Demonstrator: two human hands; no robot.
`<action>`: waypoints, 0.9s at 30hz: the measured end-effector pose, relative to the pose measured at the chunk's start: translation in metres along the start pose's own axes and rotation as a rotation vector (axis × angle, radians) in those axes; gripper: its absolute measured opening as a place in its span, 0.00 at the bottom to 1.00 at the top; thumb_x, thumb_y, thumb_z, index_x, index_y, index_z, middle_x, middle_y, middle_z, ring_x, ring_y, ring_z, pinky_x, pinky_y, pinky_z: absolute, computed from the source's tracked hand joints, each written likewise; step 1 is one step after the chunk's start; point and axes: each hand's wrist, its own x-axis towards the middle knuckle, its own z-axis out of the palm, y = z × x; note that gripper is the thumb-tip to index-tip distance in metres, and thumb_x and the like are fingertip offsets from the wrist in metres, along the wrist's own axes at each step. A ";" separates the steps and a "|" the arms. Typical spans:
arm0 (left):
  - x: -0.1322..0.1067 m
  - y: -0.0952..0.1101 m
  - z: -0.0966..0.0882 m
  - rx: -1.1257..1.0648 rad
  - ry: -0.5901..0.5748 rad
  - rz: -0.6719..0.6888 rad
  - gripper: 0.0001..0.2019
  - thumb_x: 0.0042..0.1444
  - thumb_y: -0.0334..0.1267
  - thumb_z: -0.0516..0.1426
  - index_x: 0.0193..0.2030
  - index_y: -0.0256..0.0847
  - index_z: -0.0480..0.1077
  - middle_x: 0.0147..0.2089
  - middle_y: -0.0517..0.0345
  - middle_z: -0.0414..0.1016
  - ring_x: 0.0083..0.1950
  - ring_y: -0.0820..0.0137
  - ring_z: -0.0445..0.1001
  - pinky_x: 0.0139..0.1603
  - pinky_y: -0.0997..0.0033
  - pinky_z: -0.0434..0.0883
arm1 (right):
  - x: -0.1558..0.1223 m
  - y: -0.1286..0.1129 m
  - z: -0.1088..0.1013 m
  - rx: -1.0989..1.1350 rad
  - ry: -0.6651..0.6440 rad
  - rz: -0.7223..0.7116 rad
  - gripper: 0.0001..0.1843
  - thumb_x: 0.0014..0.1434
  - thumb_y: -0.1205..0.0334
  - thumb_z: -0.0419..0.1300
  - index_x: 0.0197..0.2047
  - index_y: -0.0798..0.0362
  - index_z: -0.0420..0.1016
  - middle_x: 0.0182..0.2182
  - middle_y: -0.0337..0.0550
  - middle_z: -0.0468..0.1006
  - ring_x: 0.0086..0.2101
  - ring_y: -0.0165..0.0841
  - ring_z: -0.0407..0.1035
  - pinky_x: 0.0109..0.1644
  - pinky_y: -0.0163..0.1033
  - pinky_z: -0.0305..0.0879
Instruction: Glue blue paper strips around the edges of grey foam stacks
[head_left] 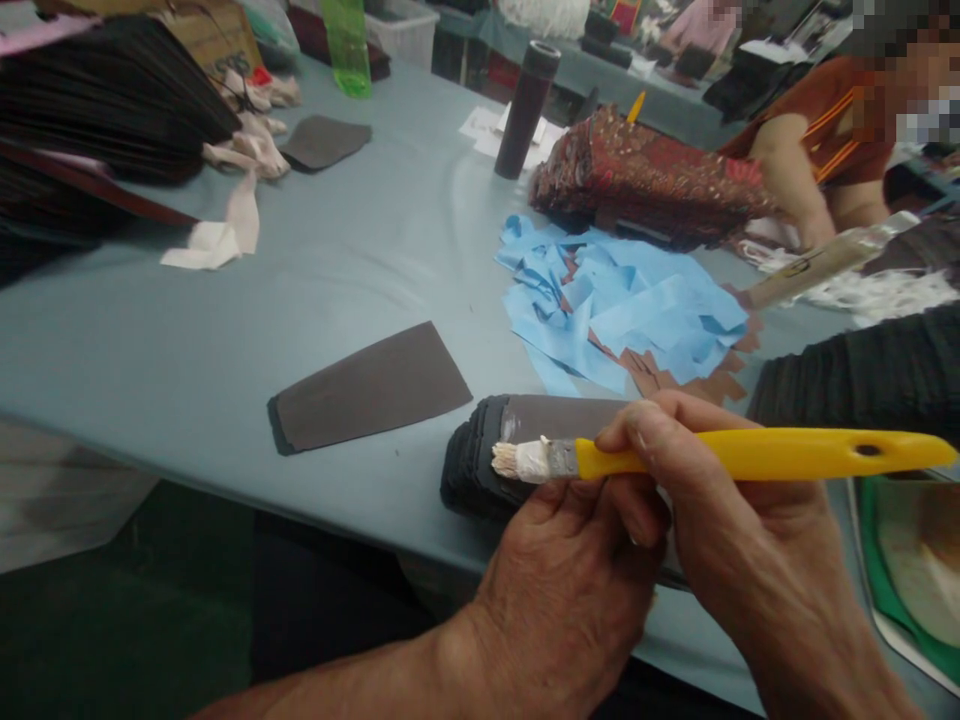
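Observation:
My right hand (720,520) grips a flat paintbrush (795,453) by its yellow handle. White paste coats the brush's pale bristles, which lie over the left end of a stack of dark fabric-like pieces (480,455). A whitish wet smear shows on the top piece beside the bristles. With its fingers curled, my left hand (570,590) holds the near side of this stack; its fingertips are partly hidden under the brush and right hand. To the left, a single tapered dark brown piece (371,390) with a black end lies flat on the table.
Light blue strips (630,300) are heaped beyond the stack on the grey-blue table (360,260). Behind them are a patterned red bundle (645,175) and a dark tumbler (527,110). A green-rimmed container (889,580) stands at right. Another person (817,140) sits across the table.

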 end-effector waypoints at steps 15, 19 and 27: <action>0.002 -0.003 -0.010 -0.047 0.002 -0.011 0.26 0.67 0.44 0.62 0.68 0.35 0.71 0.67 0.52 0.79 0.71 0.57 0.73 0.76 0.58 0.63 | 0.026 0.002 0.011 -0.107 0.079 -0.103 0.27 0.63 0.39 0.70 0.25 0.52 0.76 0.10 0.31 0.62 0.13 0.23 0.57 0.15 0.27 0.54; 0.004 -0.005 -0.015 -0.072 -0.047 -0.005 0.27 0.67 0.43 0.61 0.70 0.35 0.69 0.67 0.55 0.79 0.70 0.58 0.74 0.75 0.58 0.66 | 0.036 0.002 0.014 -0.091 0.115 -0.121 0.25 0.62 0.40 0.70 0.25 0.51 0.75 0.10 0.30 0.63 0.11 0.23 0.55 0.14 0.29 0.51; 0.004 -0.005 -0.013 -0.103 -0.042 -0.014 0.24 0.67 0.42 0.60 0.67 0.35 0.71 0.66 0.53 0.80 0.70 0.58 0.74 0.75 0.57 0.65 | 0.045 0.008 0.017 -0.093 0.176 -0.149 0.25 0.62 0.39 0.70 0.26 0.51 0.76 0.11 0.31 0.66 0.13 0.25 0.59 0.16 0.31 0.55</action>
